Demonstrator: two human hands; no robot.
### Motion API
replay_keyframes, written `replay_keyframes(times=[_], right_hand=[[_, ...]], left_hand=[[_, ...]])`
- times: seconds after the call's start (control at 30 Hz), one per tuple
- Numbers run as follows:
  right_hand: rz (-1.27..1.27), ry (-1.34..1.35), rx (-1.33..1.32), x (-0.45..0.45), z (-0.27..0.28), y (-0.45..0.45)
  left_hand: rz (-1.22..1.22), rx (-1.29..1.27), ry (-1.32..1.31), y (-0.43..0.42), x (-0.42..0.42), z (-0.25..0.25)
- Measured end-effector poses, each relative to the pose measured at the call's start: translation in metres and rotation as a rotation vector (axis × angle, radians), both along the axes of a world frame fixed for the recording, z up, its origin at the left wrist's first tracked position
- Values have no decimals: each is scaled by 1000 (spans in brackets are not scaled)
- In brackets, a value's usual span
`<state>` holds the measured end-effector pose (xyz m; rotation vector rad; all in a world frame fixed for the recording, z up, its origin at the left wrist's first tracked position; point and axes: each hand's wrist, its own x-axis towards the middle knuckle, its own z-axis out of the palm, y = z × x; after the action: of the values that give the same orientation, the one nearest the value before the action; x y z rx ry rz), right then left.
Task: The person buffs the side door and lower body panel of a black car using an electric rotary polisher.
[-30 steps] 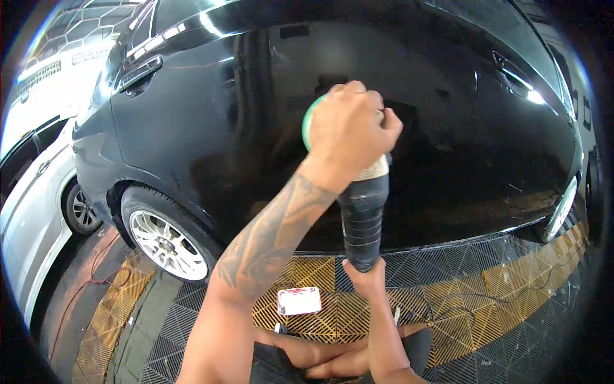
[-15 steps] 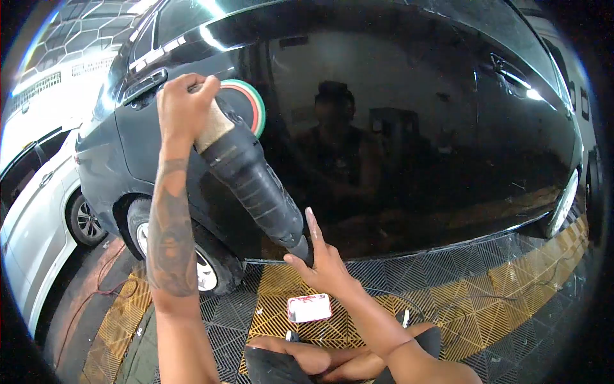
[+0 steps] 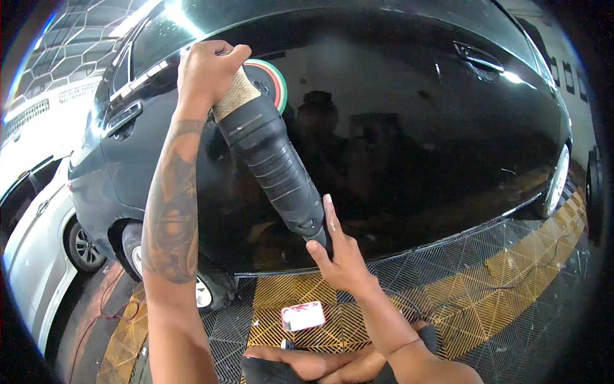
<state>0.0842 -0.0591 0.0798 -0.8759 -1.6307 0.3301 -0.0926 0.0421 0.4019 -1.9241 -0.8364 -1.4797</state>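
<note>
A black power polisher [image 3: 275,163] slants across the view, its round pad [image 3: 276,83] with green and red edge against the glossy black car door [image 3: 396,147]. My left hand [image 3: 208,73] is closed around the polisher's head end, beside the tan wrapped part. At the lower end, my right hand [image 3: 340,256] holds the tail by the cord, with thumb and index finger stretched along either side. The door reflects a dark figure. Part of the pad is hidden behind the tool.
A white and red tray-like item [image 3: 303,316] lies on the yellow and black floor grating [image 3: 460,288]. A black cord runs over the grating at the right. A white car [image 3: 38,237] stands at the left. My crossed legs are below.
From the middle of the door, the polisher swung left and tilted, my left hand going with it. Since then it has shifted slightly up and right in view. Both hands still hold it.
</note>
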Motion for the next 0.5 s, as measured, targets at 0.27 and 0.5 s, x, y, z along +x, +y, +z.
replay_keyframes(times=[0.27, 0.5], right_hand=[[-49, 86, 7, 57, -2, -20], [-104, 206, -14, 99, -12, -29]], left_hand=[[-28, -37, -13, -20, 92, 7], [-91, -85, 35, -32, 169, 5]])
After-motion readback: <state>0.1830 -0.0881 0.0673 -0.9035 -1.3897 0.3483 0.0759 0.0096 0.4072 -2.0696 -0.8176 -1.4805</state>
